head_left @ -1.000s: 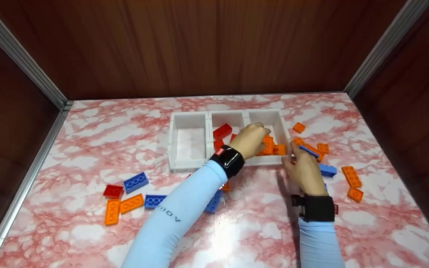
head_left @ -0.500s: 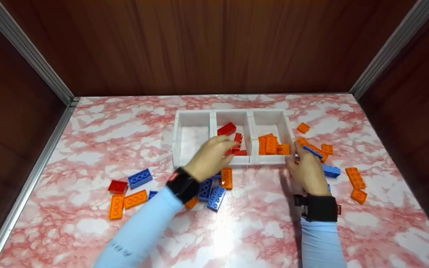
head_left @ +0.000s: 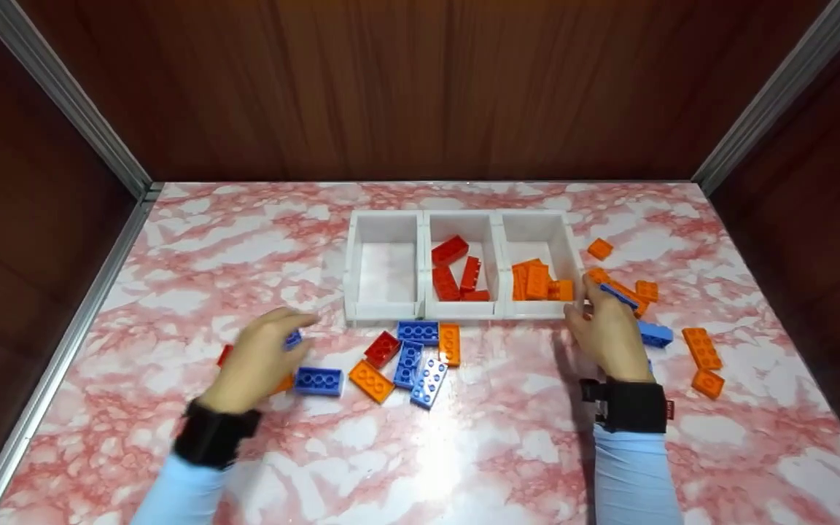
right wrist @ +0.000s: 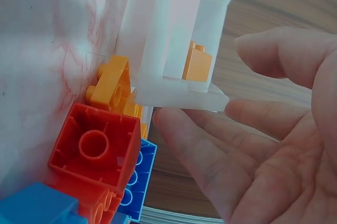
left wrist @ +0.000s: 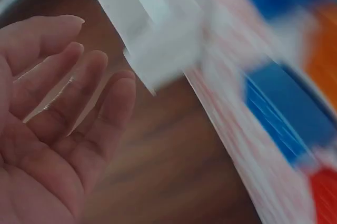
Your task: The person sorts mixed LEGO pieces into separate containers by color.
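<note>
My left hand (head_left: 256,364) hovers over loose bricks on the left, its fingers loosely bent and holding nothing. A blue brick (head_left: 293,339) shows at its fingertips, with orange and red ones partly hidden under it. By the right end of the white three-compartment tray (head_left: 387,313) is my right hand (head_left: 609,335), relaxed and without a brick in its grasp. The right wrist view has its fingers at the tray corner; whether they touch it I cannot tell. Beside them lie a red brick (right wrist: 95,145) and a blue brick (right wrist: 139,182).
Red bricks (head_left: 450,250) lie in the middle compartment, orange bricks (head_left: 537,282) in the right one. In front of the tray is a mixed group including a light blue brick (head_left: 429,383). More orange bricks (head_left: 702,348) are scattered at right. Wood panels (head_left: 420,87) wall the table.
My left hand has left the right compartment, passed over the middle one and swung down to the bricks at left. The right hand stays by the tray's end.
</note>
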Motion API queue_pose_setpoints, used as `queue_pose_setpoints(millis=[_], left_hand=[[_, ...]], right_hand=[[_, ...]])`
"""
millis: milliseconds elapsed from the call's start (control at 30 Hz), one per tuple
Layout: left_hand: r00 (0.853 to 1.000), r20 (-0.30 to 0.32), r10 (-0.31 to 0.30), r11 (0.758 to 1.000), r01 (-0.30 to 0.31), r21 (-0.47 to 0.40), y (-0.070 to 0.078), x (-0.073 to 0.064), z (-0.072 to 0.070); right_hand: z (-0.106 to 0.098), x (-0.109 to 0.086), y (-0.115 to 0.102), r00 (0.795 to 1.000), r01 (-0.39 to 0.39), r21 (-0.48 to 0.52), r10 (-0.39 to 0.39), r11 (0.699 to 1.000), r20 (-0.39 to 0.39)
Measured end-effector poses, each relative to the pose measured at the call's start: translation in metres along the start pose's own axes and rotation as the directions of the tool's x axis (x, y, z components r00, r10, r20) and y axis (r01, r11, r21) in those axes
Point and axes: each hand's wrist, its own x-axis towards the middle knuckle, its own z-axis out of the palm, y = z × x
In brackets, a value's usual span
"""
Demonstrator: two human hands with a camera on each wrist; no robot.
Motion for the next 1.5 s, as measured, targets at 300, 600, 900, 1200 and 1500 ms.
queue_pose_setpoints(millis=[300,600,900,1200,1500], left_hand=[[0.973,-0.029,-0.23,0.973,0.23,0.001,-0.067,-0.037,-0.035],[0.955,0.026,-0.294,0.956,0.294,0.014,-0.078,-0.05,-0.034],[0.921,0.064,-0.385,0.922,0.382,0.057,-0.054,-0.066,-0.02],[0.895,0.104,-0.434,0.901,0.431,0.045,-0.048,-0.077,-0.004],[0.886,0.029,-0.462,0.886,0.46,0.06,-0.051,-0.087,-0.003]], right_hand=[[-0.007,-0.003,0.006,1.0,-0.011,-0.008,0.011,1.0,-0.02],[-0.007,-0.004,0.009,0.999,-0.037,0.009,0.037,0.999,-0.016],[-0.006,-0.003,0.005,0.999,-0.039,-0.013,0.04,0.999,0.015],[-0.003,-0.001,0.001,1.0,0.004,-0.031,-0.004,1.0,-0.003],[-0.002,0.0,-0.003,1.0,-0.012,-0.006,0.012,1.0,0.027]])
